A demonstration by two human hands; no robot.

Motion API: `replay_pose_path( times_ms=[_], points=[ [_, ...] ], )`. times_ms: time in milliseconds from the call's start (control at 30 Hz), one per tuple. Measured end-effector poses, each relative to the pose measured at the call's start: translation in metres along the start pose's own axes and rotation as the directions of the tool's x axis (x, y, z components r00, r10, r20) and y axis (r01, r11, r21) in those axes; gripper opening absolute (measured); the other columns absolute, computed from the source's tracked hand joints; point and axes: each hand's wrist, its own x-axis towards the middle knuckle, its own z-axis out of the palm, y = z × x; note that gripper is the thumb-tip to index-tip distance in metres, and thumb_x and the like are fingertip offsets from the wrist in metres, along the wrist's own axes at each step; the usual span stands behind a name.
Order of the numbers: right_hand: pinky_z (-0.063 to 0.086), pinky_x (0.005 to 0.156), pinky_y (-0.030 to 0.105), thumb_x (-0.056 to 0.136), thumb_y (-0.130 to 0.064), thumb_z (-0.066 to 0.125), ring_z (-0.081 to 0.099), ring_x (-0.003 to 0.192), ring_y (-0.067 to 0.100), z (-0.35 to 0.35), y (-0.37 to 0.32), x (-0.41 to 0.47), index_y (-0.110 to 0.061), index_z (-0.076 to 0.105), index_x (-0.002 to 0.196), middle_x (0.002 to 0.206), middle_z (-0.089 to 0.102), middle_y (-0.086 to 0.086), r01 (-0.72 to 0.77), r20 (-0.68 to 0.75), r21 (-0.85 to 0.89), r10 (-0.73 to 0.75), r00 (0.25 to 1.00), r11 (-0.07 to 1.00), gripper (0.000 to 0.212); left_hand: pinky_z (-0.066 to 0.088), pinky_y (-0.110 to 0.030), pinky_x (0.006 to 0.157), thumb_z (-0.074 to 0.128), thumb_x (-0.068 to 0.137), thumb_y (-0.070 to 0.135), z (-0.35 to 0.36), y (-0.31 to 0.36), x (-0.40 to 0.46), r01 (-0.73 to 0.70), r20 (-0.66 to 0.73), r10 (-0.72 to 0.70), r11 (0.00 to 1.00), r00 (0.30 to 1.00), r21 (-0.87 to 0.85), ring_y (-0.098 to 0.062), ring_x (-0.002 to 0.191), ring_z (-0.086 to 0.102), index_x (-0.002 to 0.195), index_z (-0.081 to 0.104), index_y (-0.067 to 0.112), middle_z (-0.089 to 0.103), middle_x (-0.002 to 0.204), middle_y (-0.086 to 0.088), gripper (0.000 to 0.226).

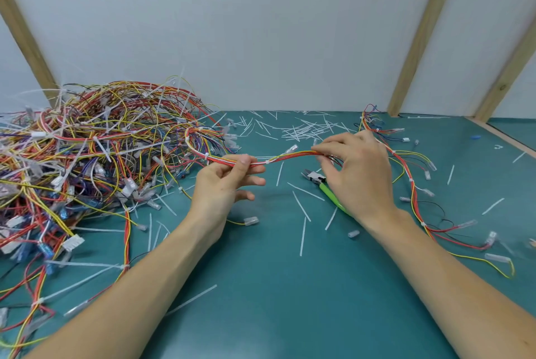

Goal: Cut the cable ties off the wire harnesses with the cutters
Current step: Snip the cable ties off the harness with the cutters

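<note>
- Stretching above the teal tabletop [275, 300], a red, yellow and white wire harness [278, 158] is being pinched by left hand [223, 184] fingers and right hand [356, 173] fingers.
- Green-handled cutters [324, 186] are lying untouched beneath the right hand.
- The white cable tie [267, 161] is best being kept taut and exposed for cutting.

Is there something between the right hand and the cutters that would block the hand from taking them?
Nothing visible blocks it. The cutters lie on the green mat right under the right hand, their green handle partly hidden by it. But that hand is now pinching the wire harness, which the left hand also holds.
</note>
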Motion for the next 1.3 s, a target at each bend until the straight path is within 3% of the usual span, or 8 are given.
replay_pose_path(
  times_ms=[167,300,567,800,933,1033,1100,1300],
  points=[
    [0.045,0.101,0.041,0.089,-0.02,0.067,0.06,0.113,0.023,-0.004,-0.018,0.0,-0.017,0.074,0.119,0.117,0.072,-0.003,0.13,-0.007,0.129,-0.13,0.991,0.983,0.031,0.054,-0.022,0.053,0.062,0.093,0.027,0.004,-0.001,-0.004,-0.06,0.108,0.051,0.995,0.993,0.082,-0.018,0.076,0.075,0.099,0.069,0.007,0.078,0.093,-0.01,0.022],
    [0.046,0.095,0.037,0.092,-0.023,0.075,0.065,0.097,0.02,0.002,-0.032,-0.009,-0.02,0.078,0.106,0.1,0.076,-0.007,0.239,0.171,0.18,-0.269,0.948,0.954,0.015,0.056,-0.024,0.054,0.06,0.094,0.028,0.007,-0.001,-0.006,-0.083,0.176,0.064,0.991,0.982,0.103,-0.02,0.078,0.075,0.097,0.07,0.009,0.078,0.095,-0.011,0.021],
    [0.049,0.08,0.039,0.1,-0.014,0.059,0.063,0.091,0.016,0.002,-0.023,-0.007,-0.019,0.065,0.101,0.097,0.066,-0.01,0.042,0.164,0.243,-0.083,0.983,0.969,0.008,0.037,-0.02,0.035,0.063,0.089,0.055,0.006,-0.002,-0.004,0.076,0.158,-0.109,0.976,0.981,0.202,-0.021,0.041,0.06,0.093,0.075,0.005,0.077,0.086,-0.015,0.052],
    [0.034,0.072,0.036,0.102,-0.012,0.047,0.051,0.083,0.019,0.002,-0.014,-0.004,-0.015,0.055,0.097,0.09,0.058,-0.004,-0.102,0.137,0.219,0.073,0.988,0.97,0.011,0.032,-0.018,0.037,0.062,0.082,0.034,-0.008,0.006,0.006,-0.023,-0.086,0.016,0.996,0.996,-0.082,-0.016,0.037,0.046,0.098,0.075,0.012,0.069,0.071,-0.009,0.031],
    [0.026,0.07,0.03,0.092,-0.022,0.044,0.047,0.08,0.014,0.0,-0.015,-0.004,-0.016,0.055,0.085,0.083,0.061,-0.005,-0.13,0.223,0.159,0.092,0.97,0.979,0.014,0.031,-0.018,0.038,0.063,0.095,0.031,-0.008,0.006,0.008,-0.024,-0.102,0.01,0.99,0.995,-0.142,-0.01,0.04,0.043,0.089,0.078,0.024,0.064,0.07,0.001,0.018],
    [0.038,0.1,0.034,0.092,-0.015,0.054,0.048,0.083,0.01,-0.001,-0.017,-0.005,-0.018,0.059,0.087,0.087,0.066,-0.008,-0.127,0.268,0.097,0.097,0.959,0.987,0.007,0.034,-0.019,0.039,0.063,0.097,0.028,-0.006,0.004,0.007,-0.009,-0.063,0.004,0.997,0.998,-0.08,-0.01,0.045,0.049,0.091,0.074,0.015,0.063,0.072,0.002,0.018],
    [0.024,0.124,0.041,0.091,-0.012,0.054,0.056,0.088,0.01,-0.003,-0.02,-0.004,-0.019,0.062,0.096,0.094,0.069,-0.011,-0.068,0.247,0.114,0.038,0.968,0.991,0.011,0.041,-0.021,0.041,0.065,0.095,0.029,-0.005,0.003,0.006,0.003,-0.017,-0.004,0.999,1.0,-0.051,-0.011,0.051,0.057,0.09,0.072,0.011,0.067,0.075,0.0,0.02],
    [0.026,0.125,0.038,0.094,-0.025,0.066,0.064,0.087,0.01,0.001,-0.039,-0.01,-0.019,0.068,0.097,0.093,0.071,-0.011,0.207,0.186,0.216,-0.249,0.951,0.954,0.008,0.05,-0.023,0.048,0.073,0.081,0.039,0.001,-0.002,-0.001,0.02,0.137,-0.022,1.0,0.99,0.015,-0.017,0.066,0.07,0.092,0.075,0.013,0.076,0.089,-0.01,0.028]
  ],
)
